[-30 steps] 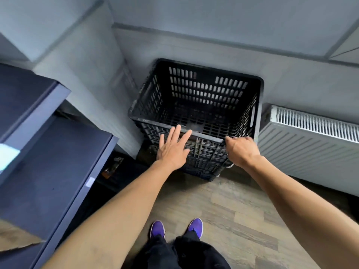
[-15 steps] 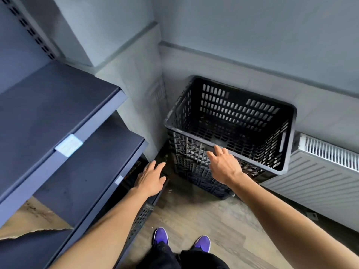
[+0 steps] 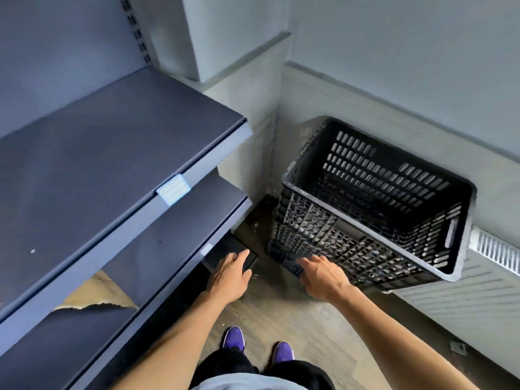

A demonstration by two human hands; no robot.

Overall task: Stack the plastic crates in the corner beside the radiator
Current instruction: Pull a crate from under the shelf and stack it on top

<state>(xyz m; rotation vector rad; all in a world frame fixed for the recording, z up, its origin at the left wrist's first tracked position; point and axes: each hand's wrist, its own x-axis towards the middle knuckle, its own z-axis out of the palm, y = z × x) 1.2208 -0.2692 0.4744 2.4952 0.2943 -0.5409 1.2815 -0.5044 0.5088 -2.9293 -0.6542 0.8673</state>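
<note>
The slotted black plastic crate (image 3: 374, 204), mouth up, runs lengthwise along the wall beside the ribbed radiator (image 3: 478, 280); the left hand (image 3: 230, 274) and right hand (image 3: 323, 278) each hover in a loose, empty grip.

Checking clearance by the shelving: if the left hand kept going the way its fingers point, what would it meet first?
Probably the black crate under the lowest shelf. The left hand has its fingertips at that crate's corner already; depth leaves contact unclear.

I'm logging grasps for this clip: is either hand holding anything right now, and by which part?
Nothing is clearly held. The left hand rests open on the corner of a black crate under the shelf; the right hand reaches, fingers spread, at the stacked crates' lower corner.
</note>
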